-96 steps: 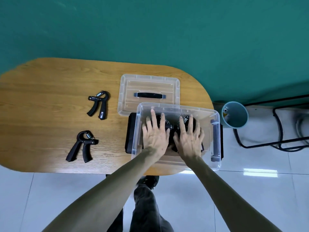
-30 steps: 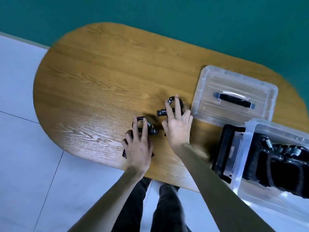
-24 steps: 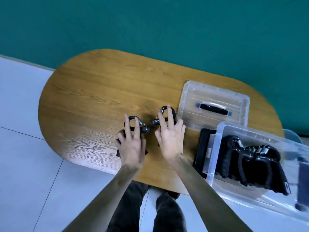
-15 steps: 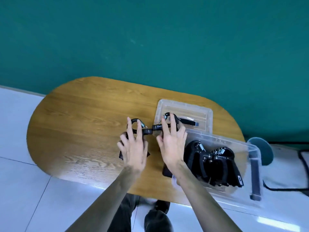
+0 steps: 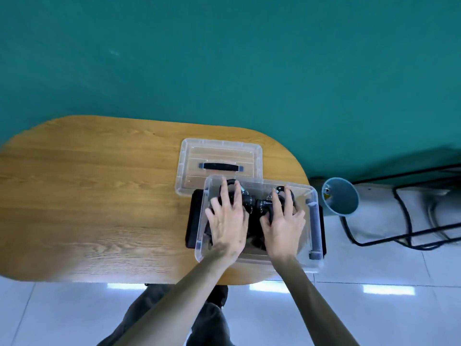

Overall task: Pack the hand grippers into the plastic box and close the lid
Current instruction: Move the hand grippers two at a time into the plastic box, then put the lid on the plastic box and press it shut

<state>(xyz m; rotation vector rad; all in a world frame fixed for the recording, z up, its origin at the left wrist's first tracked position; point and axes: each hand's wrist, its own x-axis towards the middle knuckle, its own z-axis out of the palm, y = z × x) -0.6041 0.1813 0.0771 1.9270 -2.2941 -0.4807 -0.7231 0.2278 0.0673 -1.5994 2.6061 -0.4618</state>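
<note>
- Head view: both hands down inside the clear plastic box (image 5: 314, 221) at the right end of the wooden table (image 5: 99, 196), near edge.
- Left hand (image 5: 228, 221) laid over one black hand gripper (image 5: 247, 204) in the left half of the box, fingers mostly straight and spread, tips reaching its far ring; thumb hidden, so cannot tell whether still pinching or just pressing.
- Right hand (image 5: 283, 223) likewise over a second hand gripper (image 5: 264, 204) in the right half, fingers extended and slightly bent; grasp underneath hidden too.
- More dark shapes under the palms, count unclear.
- No grippers visible on the bare tabletop, so packing judged near done.
- Lid (image 5: 219, 156) flat on the table just beyond the box, its near edge behind the box's far wall, black handle up.
- Box resting on a dark flat slab (image 5: 193, 221).
- Blue bin (image 5: 340, 196) on the floor to the right.
- Grippers likely rigid, moderately heavy, sprung; best held by both handles, away from the coil.
- Lid likely light, somewhat flexible; best taken by the handle or both short edges.
</note>
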